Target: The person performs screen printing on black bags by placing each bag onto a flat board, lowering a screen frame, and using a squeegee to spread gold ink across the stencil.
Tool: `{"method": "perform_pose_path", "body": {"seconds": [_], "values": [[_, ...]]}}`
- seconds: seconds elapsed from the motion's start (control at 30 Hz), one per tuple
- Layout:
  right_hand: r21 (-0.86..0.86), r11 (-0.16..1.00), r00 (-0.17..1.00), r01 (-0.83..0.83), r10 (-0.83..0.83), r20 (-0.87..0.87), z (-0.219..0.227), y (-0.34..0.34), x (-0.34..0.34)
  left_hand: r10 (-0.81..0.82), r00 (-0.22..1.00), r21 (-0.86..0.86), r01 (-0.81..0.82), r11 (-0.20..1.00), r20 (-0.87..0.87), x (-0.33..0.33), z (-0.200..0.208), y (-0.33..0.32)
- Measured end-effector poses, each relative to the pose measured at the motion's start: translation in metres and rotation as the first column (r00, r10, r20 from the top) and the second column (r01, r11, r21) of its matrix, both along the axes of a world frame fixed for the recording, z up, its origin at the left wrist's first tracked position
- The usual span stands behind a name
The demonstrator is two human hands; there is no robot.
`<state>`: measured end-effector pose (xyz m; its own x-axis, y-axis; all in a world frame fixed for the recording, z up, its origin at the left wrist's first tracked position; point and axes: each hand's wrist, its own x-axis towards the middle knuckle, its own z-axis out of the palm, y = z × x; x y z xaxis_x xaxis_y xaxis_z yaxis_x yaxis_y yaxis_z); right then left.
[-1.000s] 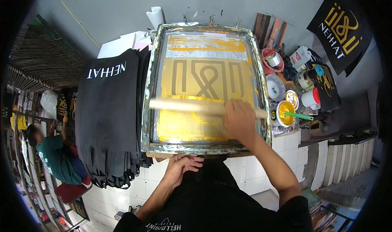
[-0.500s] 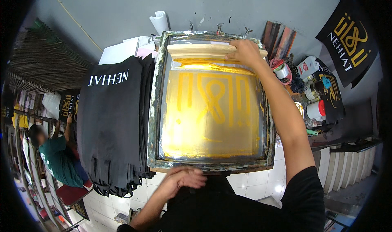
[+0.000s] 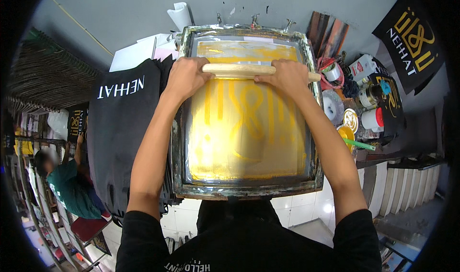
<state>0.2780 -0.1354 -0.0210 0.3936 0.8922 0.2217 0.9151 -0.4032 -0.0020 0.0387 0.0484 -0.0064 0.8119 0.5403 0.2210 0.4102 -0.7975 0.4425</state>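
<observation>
Both of my hands are closed round a wooden-handled squeegee (image 3: 239, 70) that lies crosswise on a printing screen. My left hand (image 3: 188, 75) grips its left end, and my right hand (image 3: 290, 76) holds it right of the middle. The squeegee's blade edge is hidden beneath the handle. The screen's frame (image 3: 249, 190) is dark and paint-stained, and its mesh (image 3: 220, 162) is coated with gold-yellow ink. A lettering-like stencil design shows faintly through the mesh below the squeegee. Streaks of yellow ink (image 3: 220, 59) lie on the far part of the screen.
Printed black tote bags (image 3: 124, 128) hang in a thick stack along the screen's left side. To the right stand an ink tub (image 3: 346, 133) with a green-handled tool (image 3: 360, 144), a red-lidded jar (image 3: 372, 118) and a tin (image 3: 368, 98). Another person (image 3: 72, 183) sits far left by racks.
My left hand has come up from the near frame edge to grip the squeegee. The squeegee has moved nearer from the far end, leaving ink streaks behind it.
</observation>
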Motion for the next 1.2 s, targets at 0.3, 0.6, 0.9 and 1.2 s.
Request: {"method": "perform_pose_path", "body": {"seconds": [0.3,0.6,0.9,1.2], "values": [[0.052,0.997,0.998,-0.053,0.054,-0.024,-0.005,-0.071,-0.058,-0.026,0.999,0.026,0.025,0.999,0.046,-0.06,-0.003,-0.074],[0.026,0.994,0.989,-0.102,0.104,-0.109,-0.004,-0.173,-0.14,-0.033,0.997,-0.053,0.03,0.998,-0.066,-0.137,0.01,-0.166],[0.114,0.988,0.987,-0.102,0.114,-0.109,-0.019,-0.231,-0.19,-0.077,0.994,-0.047,0.081,0.996,0.072,-0.208,-0.033,-0.212],[0.387,0.906,0.983,-0.169,0.186,-0.007,0.042,-0.231,-0.18,0.093,0.896,0.12,-0.16,0.98,0.435,-0.232,-0.032,-0.201]]}}
